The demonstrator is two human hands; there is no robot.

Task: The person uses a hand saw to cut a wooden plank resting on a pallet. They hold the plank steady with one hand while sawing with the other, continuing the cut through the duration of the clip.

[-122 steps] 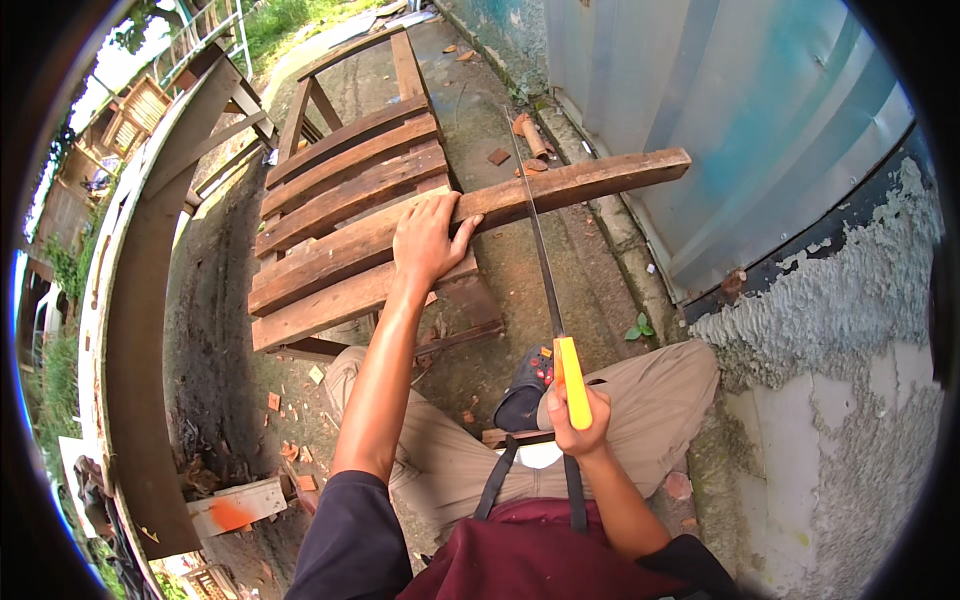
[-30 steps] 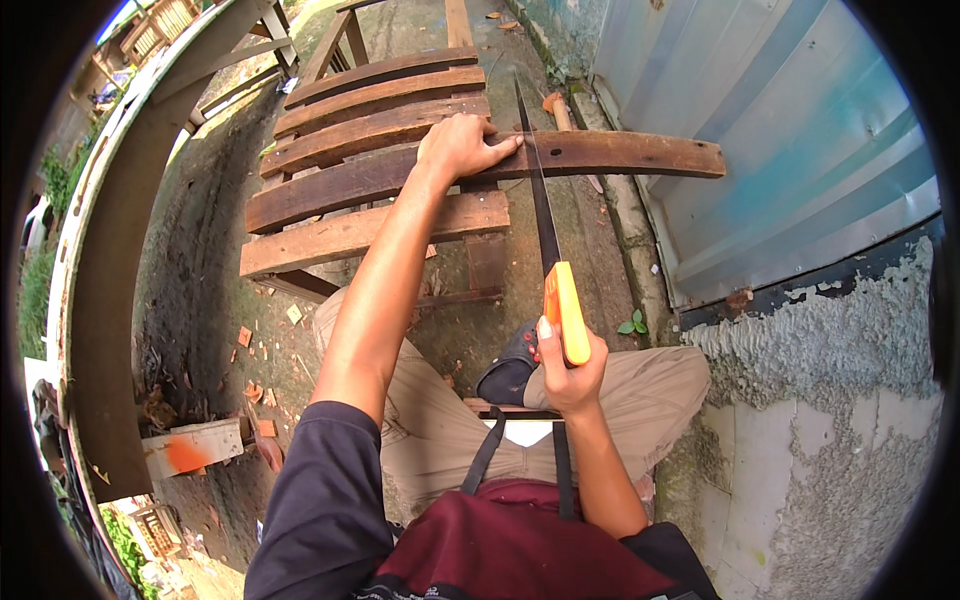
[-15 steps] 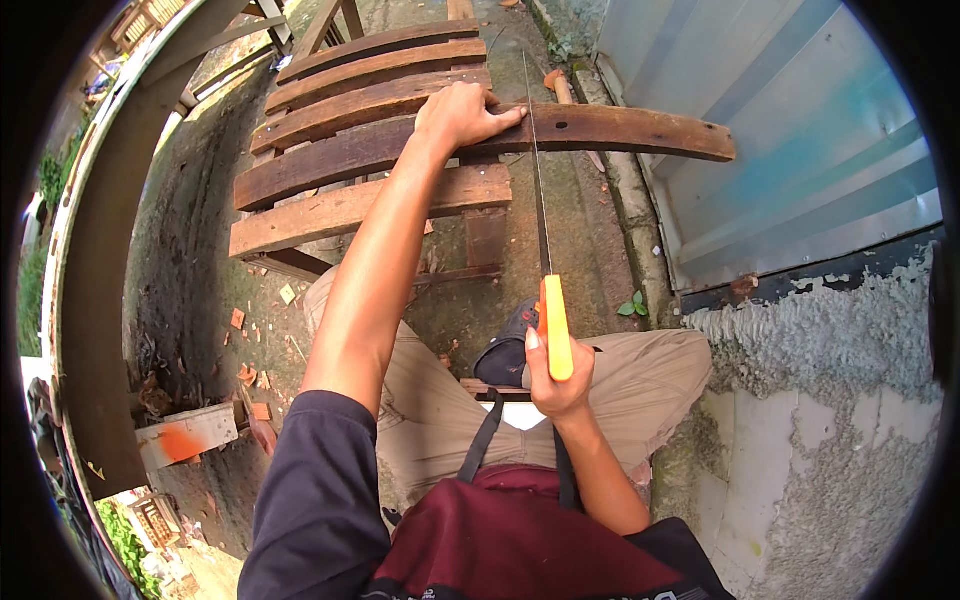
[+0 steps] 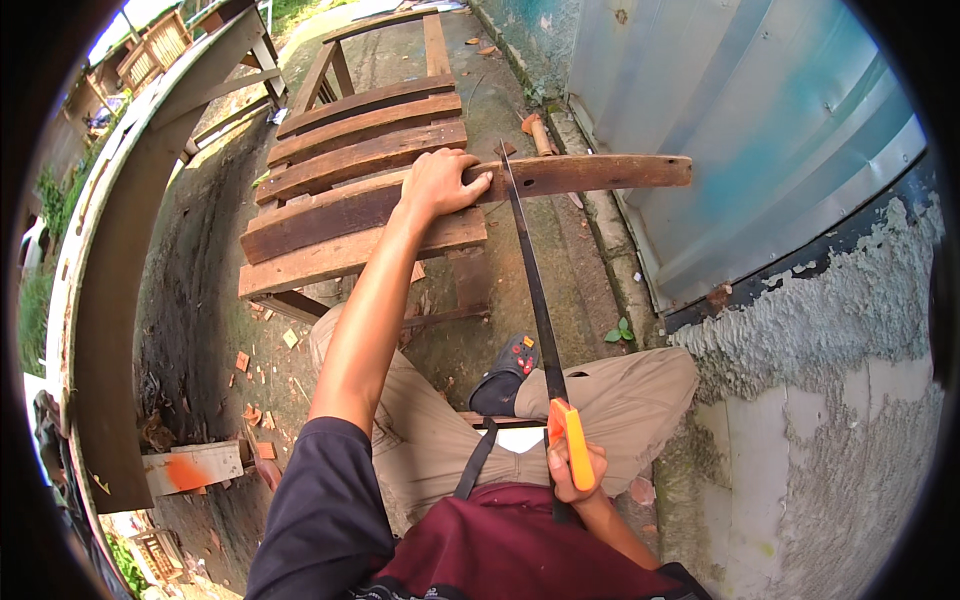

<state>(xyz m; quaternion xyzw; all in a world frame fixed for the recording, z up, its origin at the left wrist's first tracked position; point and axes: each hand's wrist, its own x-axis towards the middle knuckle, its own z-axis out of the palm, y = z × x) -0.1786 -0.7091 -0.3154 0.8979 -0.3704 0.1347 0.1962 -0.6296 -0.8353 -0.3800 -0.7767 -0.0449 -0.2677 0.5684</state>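
Observation:
A long dark brown wooden plank (image 4: 610,173) lies across a slatted wooden bench (image 4: 362,256), its right end jutting past the bench toward the metal sheet. My left hand (image 4: 436,186) grips the plank near the bench's right edge, thumb lying along it. In my right hand (image 4: 580,476), drawn back close to my body, is a handsaw (image 4: 533,280) with a yellow-orange handle. Its thin dark blade crosses the plank just right of my left thumb, with the tip at the plank's far edge. A small dark hole shows in the plank right of the blade.
A corrugated metal sheet (image 4: 740,150) and a rough plastered wall (image 4: 800,330) stand at the right. Behind the plank lies a wooden-handled tool (image 4: 541,135). Wood scraps (image 4: 243,361) litter the ground at left, beside a long wooden beam (image 4: 110,330). My shod foot (image 4: 505,376) is below the bench.
The saw has been pulled back toward my body, with my right hand lower and its handle more tilted. My left hand still grips the plank. The whole view has shifted a little.

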